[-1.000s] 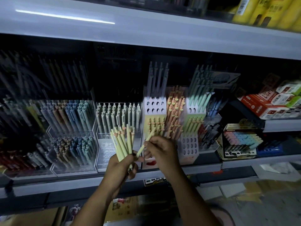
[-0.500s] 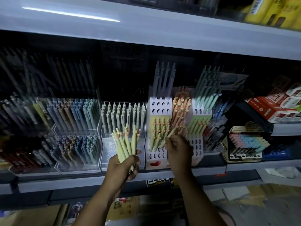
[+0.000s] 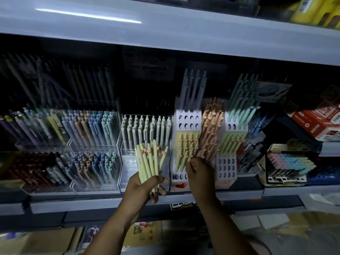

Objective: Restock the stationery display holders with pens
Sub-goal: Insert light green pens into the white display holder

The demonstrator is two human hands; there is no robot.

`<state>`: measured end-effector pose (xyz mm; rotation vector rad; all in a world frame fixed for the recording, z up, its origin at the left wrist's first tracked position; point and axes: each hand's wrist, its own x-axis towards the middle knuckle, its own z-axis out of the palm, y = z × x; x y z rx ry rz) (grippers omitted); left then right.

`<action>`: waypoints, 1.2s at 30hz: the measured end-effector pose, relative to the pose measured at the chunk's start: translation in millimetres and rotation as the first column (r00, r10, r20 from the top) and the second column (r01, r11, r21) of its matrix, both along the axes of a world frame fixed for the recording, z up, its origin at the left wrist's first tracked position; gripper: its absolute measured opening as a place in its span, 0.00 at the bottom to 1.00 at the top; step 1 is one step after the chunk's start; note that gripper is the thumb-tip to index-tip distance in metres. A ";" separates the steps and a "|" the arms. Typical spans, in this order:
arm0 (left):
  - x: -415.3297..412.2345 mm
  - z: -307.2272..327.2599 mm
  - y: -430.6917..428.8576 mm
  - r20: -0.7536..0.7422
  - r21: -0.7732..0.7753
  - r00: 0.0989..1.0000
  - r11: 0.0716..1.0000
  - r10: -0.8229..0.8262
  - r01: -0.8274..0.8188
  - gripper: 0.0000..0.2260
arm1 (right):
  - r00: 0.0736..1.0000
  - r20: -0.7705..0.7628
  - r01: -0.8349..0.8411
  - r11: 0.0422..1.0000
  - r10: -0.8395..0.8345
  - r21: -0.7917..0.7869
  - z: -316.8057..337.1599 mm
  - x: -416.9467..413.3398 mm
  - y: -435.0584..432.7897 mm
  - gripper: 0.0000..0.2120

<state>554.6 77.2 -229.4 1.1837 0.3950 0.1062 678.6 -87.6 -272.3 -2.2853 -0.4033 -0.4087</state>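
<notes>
Far left, clear acrylic holders (image 3: 92,186) are standing packed with blue, brown and dark pens on the shelf (image 3: 110,201).

Just right of them, the left hand (image 3: 145,186) is gripping a bundle of pale yellow pens (image 3: 150,161) round the lower barrels, fingers wrapped tight, with the heart-clip ends fanning upward in front of the rack. This is the stock waiting to go in.

Right of the bundle, the tiered white display holder (image 3: 187,120) is showing vacant holes in its upper block and along its bottom row. Matching yellow pens (image 3: 185,150) are already sitting in its middle tier.

The right hand (image 3: 199,173) is working at the foot of that tier, beside the orange pens (image 3: 209,129), fingers curled. Blur is hiding whether it is pinching a pen; I cannot tell.

Far right, red boxes (image 3: 318,124) are lying on a side shelf.

Assessment: the pens are looking light, stiff and smooth-barrelled, so a loose bundle is likely to slip or splay. A single pen is best pinched at mid-barrel, below the clip, and guided tip-first into a hole. The heart clips are liable to snag on neighbouring pens.
</notes>
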 end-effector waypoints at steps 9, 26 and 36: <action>4.4 3.0 -7.0 0.009 -0.048 0.999 0.998 0.043 -0.043 0.18 | 0.994 -0.111 -0.005 1.000 0.007 0.016 8.3 0.2 -5.2 0.23; 9.0 4.5 -29.1 0.009 0.054 0.999 0.998 -0.039 0.039 0.05 | 0.857 -0.355 -0.165 0.850 0.375 0.500 66.9 -35.8 9.1 0.14; 11.1 8.9 -32.7 0.027 0.012 1.000 1.000 0.012 -0.012 0.04 | 0.864 -0.380 0.002 0.752 0.331 0.659 69.3 -35.0 1.9 0.11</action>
